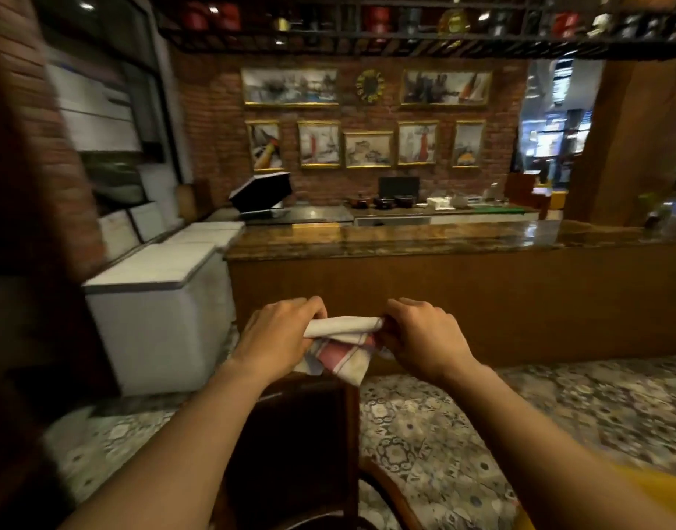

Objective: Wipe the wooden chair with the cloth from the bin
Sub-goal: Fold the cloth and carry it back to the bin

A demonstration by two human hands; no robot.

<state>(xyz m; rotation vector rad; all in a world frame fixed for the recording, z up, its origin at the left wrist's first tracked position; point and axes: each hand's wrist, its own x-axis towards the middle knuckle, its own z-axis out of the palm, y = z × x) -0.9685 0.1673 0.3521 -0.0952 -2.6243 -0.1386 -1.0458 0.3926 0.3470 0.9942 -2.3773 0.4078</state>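
Both hands, left hand [279,330] and right hand [420,334], grip cloth [344,338] above wooden chair [298,434].

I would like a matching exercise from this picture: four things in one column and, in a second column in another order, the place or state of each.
Things:
1. cloth
2. wooden chair
3. white chest
4. framed pictures

Places or states:
A. hanging on the brick wall
B. held between both hands
C. standing on the floor left of the counter
D. dark, directly below the hands

Pairs: 1-B, 2-D, 3-C, 4-A

The left hand and the right hand each grip one end of the cloth.
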